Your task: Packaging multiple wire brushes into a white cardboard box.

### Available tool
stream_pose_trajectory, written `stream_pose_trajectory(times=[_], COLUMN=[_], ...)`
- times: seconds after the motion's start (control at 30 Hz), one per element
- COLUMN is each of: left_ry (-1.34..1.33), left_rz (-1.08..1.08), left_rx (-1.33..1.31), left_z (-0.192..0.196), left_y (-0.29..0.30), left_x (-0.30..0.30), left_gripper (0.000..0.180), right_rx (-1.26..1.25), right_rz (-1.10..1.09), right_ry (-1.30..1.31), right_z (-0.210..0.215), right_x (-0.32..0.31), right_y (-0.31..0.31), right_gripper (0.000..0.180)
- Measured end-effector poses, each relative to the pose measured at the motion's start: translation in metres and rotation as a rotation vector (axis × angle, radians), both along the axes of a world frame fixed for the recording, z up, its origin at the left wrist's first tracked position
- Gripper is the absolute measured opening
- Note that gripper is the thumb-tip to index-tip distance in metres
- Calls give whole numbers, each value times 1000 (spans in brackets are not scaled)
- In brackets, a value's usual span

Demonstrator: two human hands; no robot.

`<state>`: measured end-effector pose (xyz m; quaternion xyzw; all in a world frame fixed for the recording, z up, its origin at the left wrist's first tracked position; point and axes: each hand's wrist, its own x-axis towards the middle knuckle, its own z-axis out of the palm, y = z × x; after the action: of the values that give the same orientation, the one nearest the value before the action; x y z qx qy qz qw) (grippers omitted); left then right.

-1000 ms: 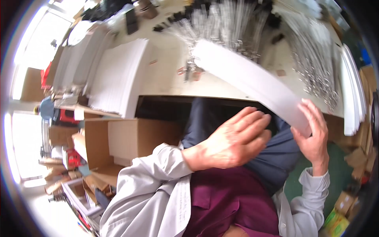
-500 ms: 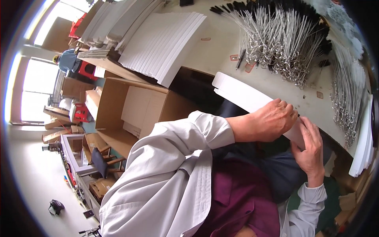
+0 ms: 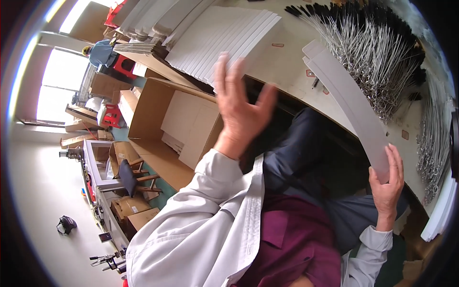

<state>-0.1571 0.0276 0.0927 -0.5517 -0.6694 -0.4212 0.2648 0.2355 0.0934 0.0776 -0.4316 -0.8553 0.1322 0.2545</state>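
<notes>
My right hand (image 3: 387, 179) grips the near end of a long white card strip (image 3: 346, 98) that arcs up over the worktable (image 3: 287, 62). My left hand (image 3: 239, 107) is raised with its fingers spread and holds nothing; it hovers just below a fanned stack of white sheets (image 3: 224, 38) on the table's left part. A heap of thin metal rods with black tips (image 3: 377, 48) lies on the table behind the strip.
An open cardboard box (image 3: 177, 129) with flat sheets inside stands on the floor to the left. More white stacks (image 3: 153, 16) sit at the table's far left. Further metal rods (image 3: 432, 138) line the right edge. Boxes and a small chair (image 3: 129, 174) crowd the floor.
My left hand has let go of the strip and swung up to the left, toward the stack of white sheets. My right hand still holds the strip's end.
</notes>
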Motion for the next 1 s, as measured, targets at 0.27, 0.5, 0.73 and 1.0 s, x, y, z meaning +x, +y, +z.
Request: stream_pose_trajectory(times=[0.27,0.5,0.73,1.0], left_ry=[224,242,195,128], left_rz=[206,155,190,190], left_rx=[-362,-280,-327,-412], left_z=[-45,-58,-50,-45], left_y=[-7,4,14,25], left_x=[-93,-99,-97,-93], left_gripper=[66,51,45,47], right_rx=[-22,-53,-73,-75], right_rz=[21,-19,3,5], right_ry=[63,80,105,92], right_z=[-2,-5,-8,-8], right_x=[-15,-9,-14,-11], right_y=[2,-4,-7,-12], right_gripper=[63,60,62,62])
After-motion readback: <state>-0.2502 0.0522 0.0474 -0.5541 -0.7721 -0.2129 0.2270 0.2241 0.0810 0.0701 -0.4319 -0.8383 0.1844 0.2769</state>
